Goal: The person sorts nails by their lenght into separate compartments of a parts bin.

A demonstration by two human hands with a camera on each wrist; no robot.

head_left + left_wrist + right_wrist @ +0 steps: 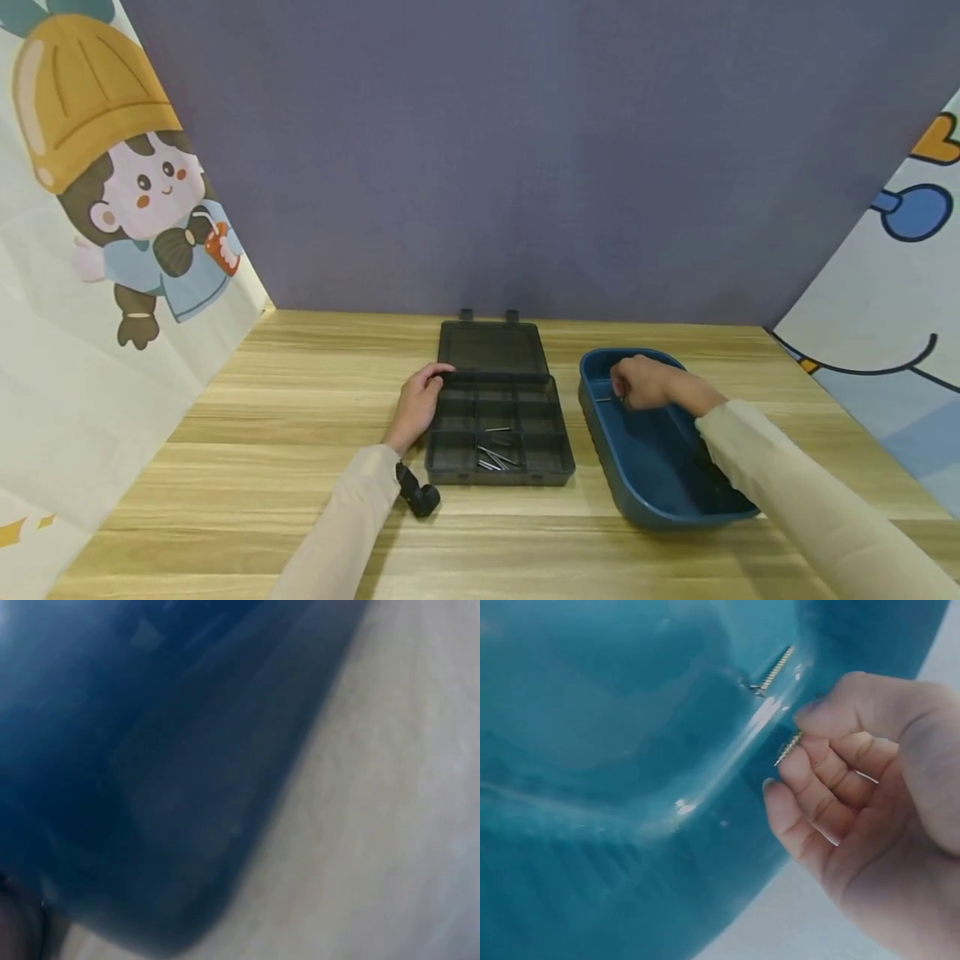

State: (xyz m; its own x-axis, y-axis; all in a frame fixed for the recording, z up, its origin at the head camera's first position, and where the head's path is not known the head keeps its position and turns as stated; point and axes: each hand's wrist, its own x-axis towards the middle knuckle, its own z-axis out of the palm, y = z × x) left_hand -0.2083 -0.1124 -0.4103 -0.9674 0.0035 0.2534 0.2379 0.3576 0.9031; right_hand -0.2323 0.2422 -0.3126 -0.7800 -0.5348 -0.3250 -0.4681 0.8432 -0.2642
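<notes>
My left hand [417, 407] rests at the back left corner of a dark, see-through compartment box [456, 454], its fingers lying along the edge. Several thin metal screws [495, 458] lie in the box's front middle compartment, with another thin piece [498, 429] just behind them. Inside a blue plastic bin [630, 492], my right hand [647, 383] pinches a small screw [789, 748] between thumb and finger. A second screw [777, 669] lies on the bin's floor near the wall. The left wrist view is blurred, showing a dark blue surface [172, 787].
The box's lid [493, 348] lies folded back behind it. A black wrist device [418, 492] is on my left sleeve. Wooden table [247, 467] surrounds the box and bin, and a grey-blue panel [480, 167] stands behind.
</notes>
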